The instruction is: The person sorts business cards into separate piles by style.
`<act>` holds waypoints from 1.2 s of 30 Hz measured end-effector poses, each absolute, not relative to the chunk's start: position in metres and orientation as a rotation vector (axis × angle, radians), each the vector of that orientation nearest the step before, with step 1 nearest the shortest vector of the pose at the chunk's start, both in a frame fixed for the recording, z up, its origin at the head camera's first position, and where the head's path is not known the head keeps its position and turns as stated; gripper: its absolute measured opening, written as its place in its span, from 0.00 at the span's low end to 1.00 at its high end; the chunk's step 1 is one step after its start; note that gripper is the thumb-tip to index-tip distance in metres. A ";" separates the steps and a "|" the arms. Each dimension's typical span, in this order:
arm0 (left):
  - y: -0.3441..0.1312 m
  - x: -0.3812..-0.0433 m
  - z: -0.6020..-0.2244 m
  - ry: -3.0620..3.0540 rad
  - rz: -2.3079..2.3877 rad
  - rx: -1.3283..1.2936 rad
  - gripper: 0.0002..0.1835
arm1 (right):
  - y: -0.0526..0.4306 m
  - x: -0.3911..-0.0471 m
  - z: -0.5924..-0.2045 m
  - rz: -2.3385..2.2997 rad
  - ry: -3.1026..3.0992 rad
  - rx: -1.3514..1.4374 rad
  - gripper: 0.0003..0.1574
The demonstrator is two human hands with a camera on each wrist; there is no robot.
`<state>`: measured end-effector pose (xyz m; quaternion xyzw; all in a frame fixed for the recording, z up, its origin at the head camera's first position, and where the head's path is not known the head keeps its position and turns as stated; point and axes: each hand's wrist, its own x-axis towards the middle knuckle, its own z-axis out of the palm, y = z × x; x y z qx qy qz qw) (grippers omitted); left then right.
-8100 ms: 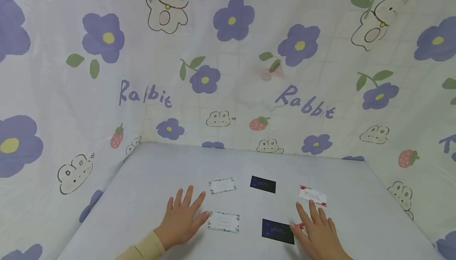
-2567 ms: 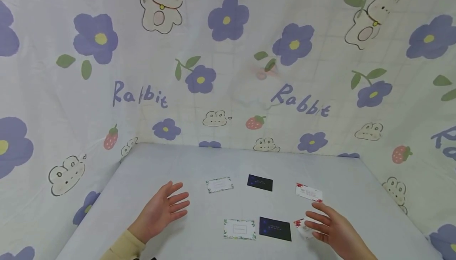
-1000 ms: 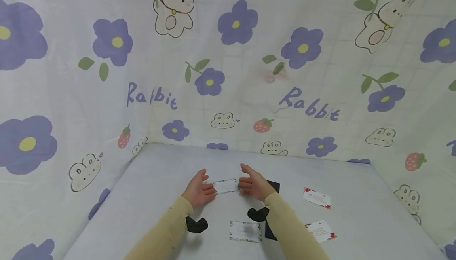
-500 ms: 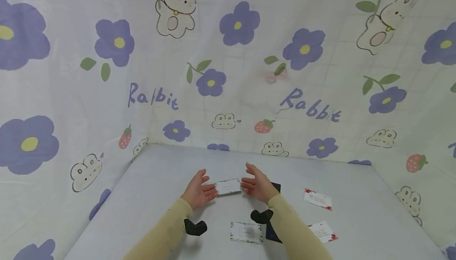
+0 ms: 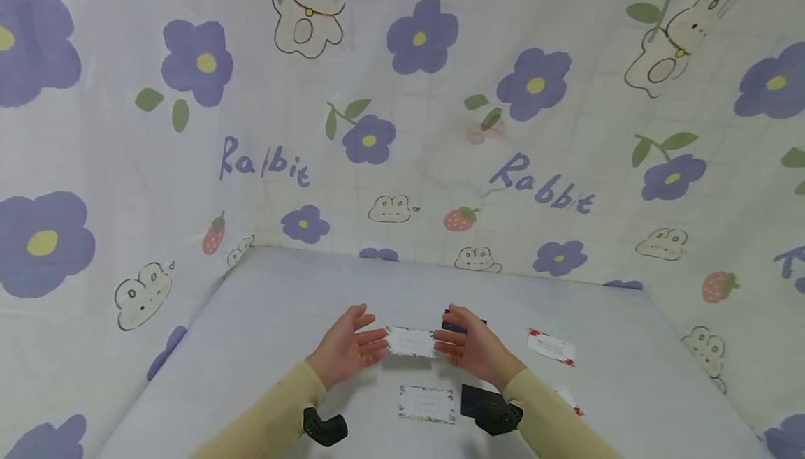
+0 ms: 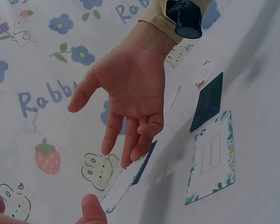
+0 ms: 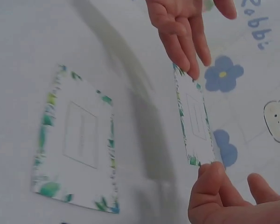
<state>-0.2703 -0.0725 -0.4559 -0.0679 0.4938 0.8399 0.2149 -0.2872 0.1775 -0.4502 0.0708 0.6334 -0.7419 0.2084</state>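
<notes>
A white business card with a leafy border (image 5: 411,341) is held up off the table between both hands, a shadow below it. My left hand (image 5: 346,347) touches its left end with the fingertips, thumb raised apart. At its right end are the fingertips of my right hand (image 5: 474,347), whose thumb also stands away. The right wrist view shows the raised card (image 7: 194,116) tilted, a hand at either end. A matching leafy card (image 5: 426,403) lies flat nearer the front, beside a black card (image 5: 474,399) partly covered by the right wrist's camera.
Behind the right hand lies another black card (image 5: 450,324), partly hidden. Two white cards with red flowers lie to the right: a far card (image 5: 551,347) and a near card (image 5: 569,401), half hidden by the sleeve. A printed curtain (image 5: 440,151) surrounds the table.
The front leafy card slid right, towards the black card. Both hands then came to the far leafy card's ends; it has risen off the table and shifted slightly towards the front.
</notes>
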 end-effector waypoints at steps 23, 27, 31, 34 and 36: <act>-0.057 -0.232 -0.457 1.412 2.172 -0.131 0.43 | 0.213 -0.229 -0.435 -2.032 1.695 0.187 0.49; -0.056 -0.230 -0.459 1.409 2.159 -0.135 0.43 | 0.216 -0.226 -0.440 -2.031 1.699 0.195 0.49; -0.054 -0.229 -0.462 1.417 2.148 -0.138 0.43 | 0.216 -0.224 -0.446 -2.032 1.710 0.228 0.49; -0.055 -0.227 -0.465 1.419 2.146 -0.141 0.42 | 0.214 -0.224 -0.450 -2.023 1.710 0.251 0.49; -0.055 -0.226 -0.468 1.418 2.140 -0.139 0.42 | 0.213 -0.224 -0.452 -2.009 1.717 0.258 0.49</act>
